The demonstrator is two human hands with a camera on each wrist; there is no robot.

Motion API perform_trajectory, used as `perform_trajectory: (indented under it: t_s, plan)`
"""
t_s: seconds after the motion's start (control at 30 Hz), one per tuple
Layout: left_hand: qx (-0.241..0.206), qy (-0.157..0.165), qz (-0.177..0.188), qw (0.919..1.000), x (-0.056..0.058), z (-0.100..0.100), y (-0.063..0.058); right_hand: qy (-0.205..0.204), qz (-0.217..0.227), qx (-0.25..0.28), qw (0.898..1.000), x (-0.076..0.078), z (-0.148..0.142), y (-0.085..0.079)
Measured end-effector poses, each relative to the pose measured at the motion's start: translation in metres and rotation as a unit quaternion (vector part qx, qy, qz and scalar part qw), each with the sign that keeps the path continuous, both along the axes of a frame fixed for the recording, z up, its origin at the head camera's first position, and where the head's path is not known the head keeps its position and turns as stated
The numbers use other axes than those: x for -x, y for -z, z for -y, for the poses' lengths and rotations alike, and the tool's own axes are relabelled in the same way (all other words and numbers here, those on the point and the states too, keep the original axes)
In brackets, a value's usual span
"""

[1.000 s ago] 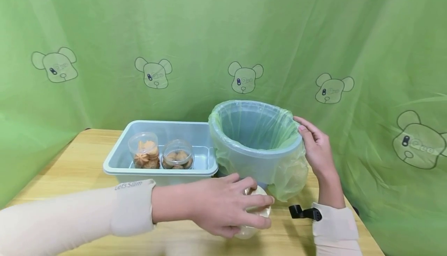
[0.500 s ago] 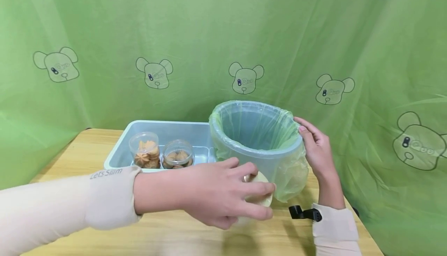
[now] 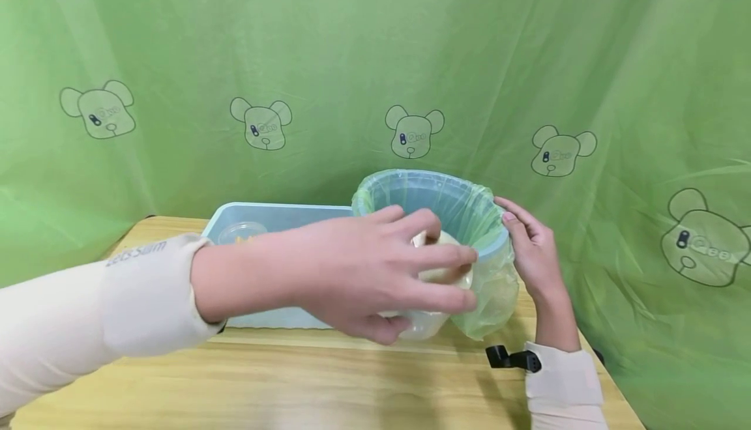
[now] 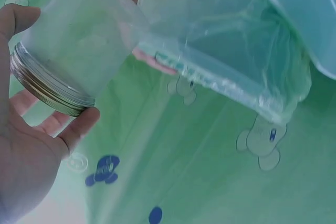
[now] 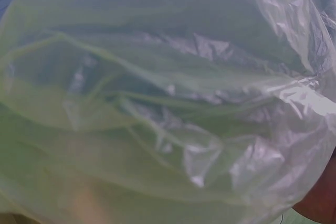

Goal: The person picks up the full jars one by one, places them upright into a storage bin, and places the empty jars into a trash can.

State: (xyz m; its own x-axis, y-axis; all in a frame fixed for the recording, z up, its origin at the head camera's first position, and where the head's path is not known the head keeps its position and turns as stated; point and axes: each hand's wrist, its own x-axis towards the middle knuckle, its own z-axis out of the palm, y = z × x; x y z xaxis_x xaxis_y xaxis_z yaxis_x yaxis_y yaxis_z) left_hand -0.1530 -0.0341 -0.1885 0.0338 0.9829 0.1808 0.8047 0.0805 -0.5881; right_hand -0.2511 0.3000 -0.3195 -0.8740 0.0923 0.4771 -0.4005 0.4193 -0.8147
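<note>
My left hand (image 3: 375, 273) holds a clear plastic jar (image 3: 425, 322) by its lid, fingers spread around the rim from above. In the left wrist view the jar (image 4: 86, 35) looks clear-walled and see-through, with a gold screw lid (image 4: 47, 87) between thumb and fingers. It is in front of a blue bin (image 3: 431, 179) lined with a thin green bag (image 3: 487, 300). My right hand (image 3: 532, 254) grips the bin's right rim over the bag. Bag film fills the right wrist view, hiding that hand's fingers there.
Left of the bin stands a light blue tub (image 3: 287, 212), partly behind my left forearm. A clear jar (image 3: 242, 229) inside shows only its top. The wooden table (image 3: 293, 384) extends to the front; a green curtain (image 3: 328, 39) hangs behind.
My left hand has lifted the jar from near the table up towards the bin's front rim. The forearm now covers much of the tub and its jars. My right hand stays put.
</note>
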Motion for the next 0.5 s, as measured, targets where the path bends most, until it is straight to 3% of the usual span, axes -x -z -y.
perform_trajectory:
  t_s: [0.23, 0.5]
  plan:
    - [-0.028, -0.005, 0.015, 0.9995, 0.012, 0.002, -0.022, -0.004, 0.011, -0.001, 1.000, 0.000, 0.001, -0.003]
    - [-0.033, -0.041, 0.025, 0.9983, 0.031, -0.002, -0.036, -0.006, 0.002, -0.002, 1.000, 0.000, 0.001, 0.000]
